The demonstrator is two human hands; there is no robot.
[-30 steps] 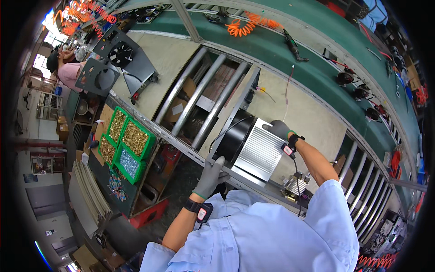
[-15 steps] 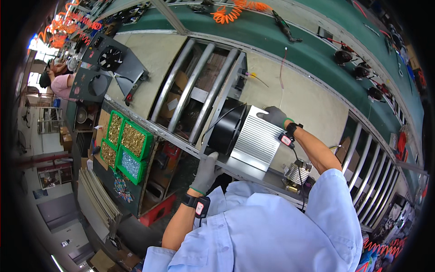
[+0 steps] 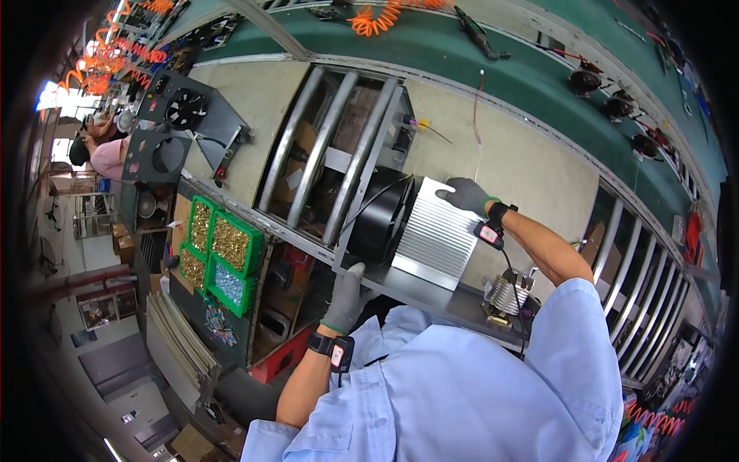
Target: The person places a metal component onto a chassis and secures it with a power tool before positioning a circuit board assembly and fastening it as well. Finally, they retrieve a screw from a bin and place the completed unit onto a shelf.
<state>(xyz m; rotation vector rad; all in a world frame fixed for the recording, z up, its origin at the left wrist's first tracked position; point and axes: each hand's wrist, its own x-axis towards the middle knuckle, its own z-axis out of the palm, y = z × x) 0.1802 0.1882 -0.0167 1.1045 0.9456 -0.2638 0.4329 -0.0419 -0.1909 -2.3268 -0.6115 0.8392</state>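
A silver finned heat sink [image 3: 435,239] sits on the grey sheet-metal chassis [image 3: 431,299] in front of me, butted against a round black fan housing [image 3: 377,219]. My right hand [image 3: 467,197], in a grey glove, grips the far corner of the heat sink. At the chassis's near left corner my gloved left hand [image 3: 344,300] is closed on the metal edge; its fingers are partly hidden under the rim. A black cable [image 3: 369,202] runs over the fan housing. The chassis's upright end panel [image 3: 392,135] carries small fittings and a yellow-tipped wire.
A smaller finned part with brass fittings [image 3: 506,296] lies right of the heat sink. Metal rollers [image 3: 319,154] span the line at left. Green bins [image 3: 250,266] of screws stand on a side bench. Another fan unit [image 3: 185,112] sits farther left, near a person in pink [image 3: 108,158].
The whole view has shifted slightly. Both hands keep their places on the heat sink and the chassis edge, with little visible movement of the parts.
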